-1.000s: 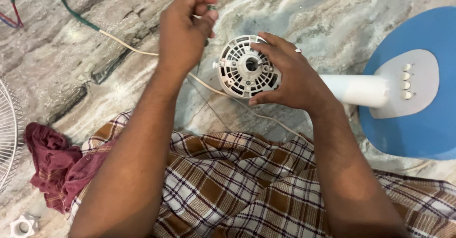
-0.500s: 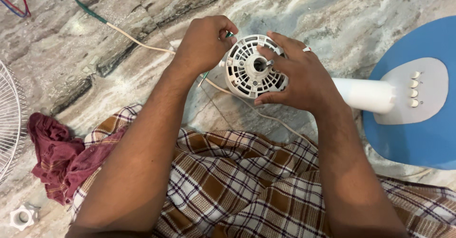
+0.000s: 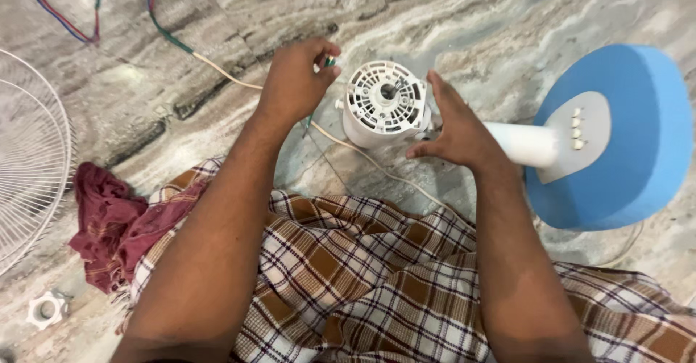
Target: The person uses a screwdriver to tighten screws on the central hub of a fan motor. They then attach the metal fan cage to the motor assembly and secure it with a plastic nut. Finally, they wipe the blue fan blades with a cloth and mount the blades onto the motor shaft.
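A white fan motor housing (image 3: 384,111) with a slotted face lies on its side on the marble floor, joined by a white stem (image 3: 523,144) to a round blue fan base (image 3: 623,138). My left hand (image 3: 297,80) hovers just left of the housing and pinches a small green-tipped tool (image 3: 329,61) between its fingertips. My right hand (image 3: 453,127) rests flat and spread against the right side of the housing, holding nothing. A white cord (image 3: 362,156) runs under the housing across the floor.
A white wire fan guard (image 3: 29,160) lies at the left edge. A maroon cloth (image 3: 109,222) sits by my checked lap cloth (image 3: 348,276). A white plastic nut (image 3: 46,309) is at bottom left. Coloured wires (image 3: 94,22) trail at the top left.
My right hand has let go of the motor housing and opened beside it. The left hand stays by the housing's left side with the small tool.
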